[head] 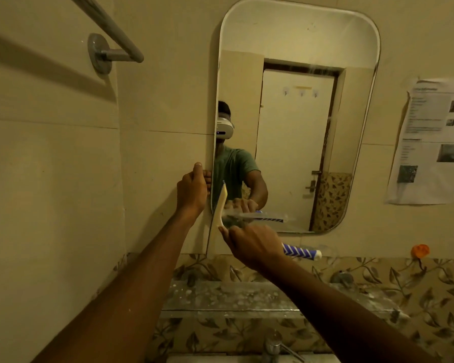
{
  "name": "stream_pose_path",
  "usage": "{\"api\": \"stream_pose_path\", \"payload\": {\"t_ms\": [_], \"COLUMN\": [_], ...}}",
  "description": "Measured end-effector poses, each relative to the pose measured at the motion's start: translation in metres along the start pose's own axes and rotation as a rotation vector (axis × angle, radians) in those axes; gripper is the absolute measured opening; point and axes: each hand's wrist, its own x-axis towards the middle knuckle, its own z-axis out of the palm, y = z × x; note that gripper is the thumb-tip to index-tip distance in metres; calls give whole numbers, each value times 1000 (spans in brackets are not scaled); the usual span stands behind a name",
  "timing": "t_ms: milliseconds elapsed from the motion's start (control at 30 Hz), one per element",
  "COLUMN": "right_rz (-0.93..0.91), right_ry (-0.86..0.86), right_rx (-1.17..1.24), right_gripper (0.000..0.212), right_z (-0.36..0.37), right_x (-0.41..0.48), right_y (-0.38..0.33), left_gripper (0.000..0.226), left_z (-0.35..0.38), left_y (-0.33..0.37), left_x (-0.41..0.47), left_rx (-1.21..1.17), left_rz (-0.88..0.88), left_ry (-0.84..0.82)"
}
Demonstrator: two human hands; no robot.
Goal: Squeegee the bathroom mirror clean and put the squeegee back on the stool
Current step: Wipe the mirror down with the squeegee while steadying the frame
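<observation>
From my feed the walls [63,179] were plain cream tiles under dim yellowish light. A grey towel rail [108,27] was mounted high on the left wall. A printed sheet [430,142] was stuck to the wall at the right. Lower down ran a band of leaf-patterned tiles [430,297], with an orange hook [420,250] just above it. A spotted glass shelf [233,297] sat against that band, and a chrome tap [273,345] stood below the shelf.

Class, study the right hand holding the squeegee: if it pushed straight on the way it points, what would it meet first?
Probably the mirror: the right hand points up-left, and its squeegee blade seems already at the glass's lower left edge; depth is unclear.
</observation>
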Motion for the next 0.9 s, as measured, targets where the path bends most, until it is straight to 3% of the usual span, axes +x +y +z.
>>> {"api": "stream_pose_path", "payload": {"t_ms": [167, 333, 433, 633, 733, 900], "right_rz": [38, 145, 222, 14, 76, 235], "right_ry": [-37, -153, -164, -49, -60, -182], "right_rx": [92, 163, 122, 135, 213, 251], "right_gripper": [64, 66, 61, 50, 51, 42], "right_z": [11, 19, 16, 8, 16, 24], "right_x": [8, -20, -39, -6, 0, -31], "right_y": [12, 71, 90, 35, 42, 109], "left_gripper": [49, 55, 52, 40, 40, 39], "left_z": [10, 15, 19, 28, 30, 36], "left_y": [4, 5, 4, 1, 3, 5], "left_x": [-4, -5, -7, -12, -12, -17], "left_rx": [7, 36, 47, 31, 35, 67], "left_rz": [17, 14, 19, 4, -7, 15], "left_ry": [107, 133, 177, 225, 250, 285]}}
